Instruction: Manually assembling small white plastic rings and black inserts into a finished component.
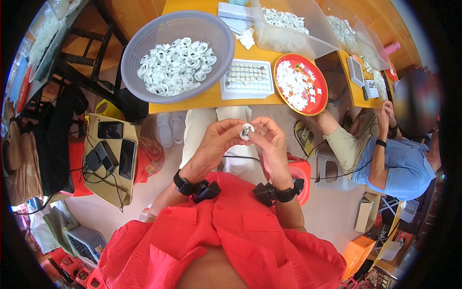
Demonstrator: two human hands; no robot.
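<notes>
Over my lap, a small round white plastic part [247, 131] with a dark metallic middle is held between both hands. My left hand [220, 138] pinches its left edge between thumb and fingers. From the other side, my right hand [272, 144] has its thumb and fingertips closed on it. Beyond the hands, at the table's near edge, lies a white tray [248, 95] with rows of round silver discs. A grey plastic basket [130, 62] heaped with white plastic parts stands left of the tray. To its right, a red round tray [321, 96] carries many tiny white pieces.
Clear plastic bins [308, 43] of white parts stand at the back of the yellow table [173, 107]. At the right, a co-worker in a blue shirt [409, 168] sits at another table. A cardboard box [103, 180] with phones and cables is at my left. A black cable [332, 177] runs right.
</notes>
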